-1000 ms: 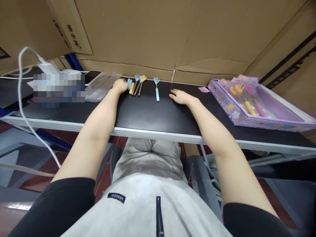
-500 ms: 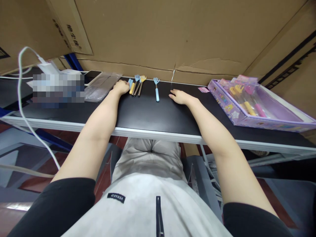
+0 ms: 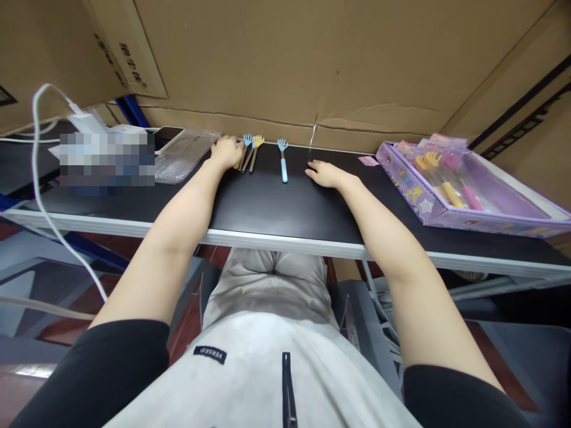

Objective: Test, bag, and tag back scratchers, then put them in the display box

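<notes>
My left hand lies over the left end of a row of small parts, its fingers bent downward. Only a sliver of a yellow handle shows by its thumb, and its grip is hidden. Right beside that hand are claw-headed back scratcher pieces with metal rods, one with a blue head and one with a yellow head. A blue back scratcher with its light blue handle lies alone between my hands. My right hand rests on the black table, fingers stretched out, holding nothing.
At the right stands a purple display box holding packaged yellow and pink back scratchers. A small pink card lies beside it. Clear plastic bags, a phone and a white cable are at the left. Cardboard walls the back.
My left hand has shifted slightly right and away from me, and now covers the light blue and yellow handles that showed beside it before. My right hand has stayed in place.
</notes>
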`<action>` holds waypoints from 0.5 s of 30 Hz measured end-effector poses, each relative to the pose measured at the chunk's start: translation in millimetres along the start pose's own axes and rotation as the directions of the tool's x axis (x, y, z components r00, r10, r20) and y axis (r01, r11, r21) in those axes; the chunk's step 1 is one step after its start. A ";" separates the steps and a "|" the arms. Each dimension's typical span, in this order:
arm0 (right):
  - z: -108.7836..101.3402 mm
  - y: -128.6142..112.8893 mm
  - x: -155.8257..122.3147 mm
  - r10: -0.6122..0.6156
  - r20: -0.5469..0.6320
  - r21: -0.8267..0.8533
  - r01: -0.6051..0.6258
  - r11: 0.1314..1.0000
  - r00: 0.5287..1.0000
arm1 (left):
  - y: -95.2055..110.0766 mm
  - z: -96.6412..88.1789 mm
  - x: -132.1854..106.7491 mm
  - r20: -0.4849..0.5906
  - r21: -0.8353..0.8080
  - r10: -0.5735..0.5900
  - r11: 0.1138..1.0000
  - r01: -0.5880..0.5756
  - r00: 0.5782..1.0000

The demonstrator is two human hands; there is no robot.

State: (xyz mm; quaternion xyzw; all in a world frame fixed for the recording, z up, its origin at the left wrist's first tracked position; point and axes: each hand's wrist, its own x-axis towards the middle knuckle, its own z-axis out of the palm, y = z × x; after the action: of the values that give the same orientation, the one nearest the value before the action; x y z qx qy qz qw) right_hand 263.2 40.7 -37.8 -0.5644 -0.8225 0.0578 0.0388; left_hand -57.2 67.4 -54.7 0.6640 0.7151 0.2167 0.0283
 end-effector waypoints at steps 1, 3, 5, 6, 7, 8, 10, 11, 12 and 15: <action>-0.3 -0.3 -0.3 -0.001 0.002 -0.003 0.001 1.000 1.000 | 7.7 -1.4 -3.3 0.008 0.010 0.061 0.998 -0.062 0.998; -0.9 -0.9 -1.0 -0.002 0.008 -0.013 0.002 1.000 1.000 | 24.9 -2.9 -11.5 0.029 0.029 0.181 0.983 -0.181 0.983; -1.2 -1.3 -1.4 0.002 0.012 -0.019 -0.001 1.000 1.000 | 43.1 -2.9 -21.9 0.050 0.030 0.309 0.950 -0.311 0.950; -1.2 -1.4 -1.4 0.006 0.013 -0.019 -0.006 1.000 1.000 | 51.9 -2.6 -27.7 0.065 0.026 0.376 0.925 -0.378 0.924; -1.0 -1.4 -1.3 0.010 0.014 -0.019 -0.010 1.000 1.000 | 60.1 -2.1 -33.6 0.088 0.020 0.438 0.897 -0.441 0.895; -0.8 -1.4 -1.1 0.015 0.014 -0.019 -0.014 1.000 1.000 | 67.4 -1.5 -39.2 0.114 0.014 0.489 0.870 -0.494 0.865; -0.4 -1.3 -0.7 0.013 0.010 -0.022 -0.013 1.000 1.000 | 78.6 0.2 -48.5 0.169 0.007 0.552 0.828 -0.561 0.816; -0.3 -1.3 -0.6 0.009 0.007 -0.026 -0.008 1.000 1.000 | 82.1 1.4 -51.5 0.192 0.006 0.568 0.815 -0.580 0.800; -0.3 -1.4 -0.6 0.003 0.005 -0.029 -0.003 1.000 1.000 | 84.2 2.7 -53.3 0.209 0.005 0.577 0.807 -0.591 0.790; -0.4 -1.5 -0.7 -0.005 0.003 -0.031 0.005 1.000 1.000 | 82.9 7.6 -51.0 0.212 -0.009 0.581 0.806 -0.592 0.786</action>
State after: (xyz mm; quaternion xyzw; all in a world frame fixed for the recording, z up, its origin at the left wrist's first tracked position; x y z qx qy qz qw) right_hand 262.1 39.5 -37.2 -0.5628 -0.8248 0.0460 0.0290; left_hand 28.9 22.4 -45.3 0.8723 0.4726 0.1245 0.0140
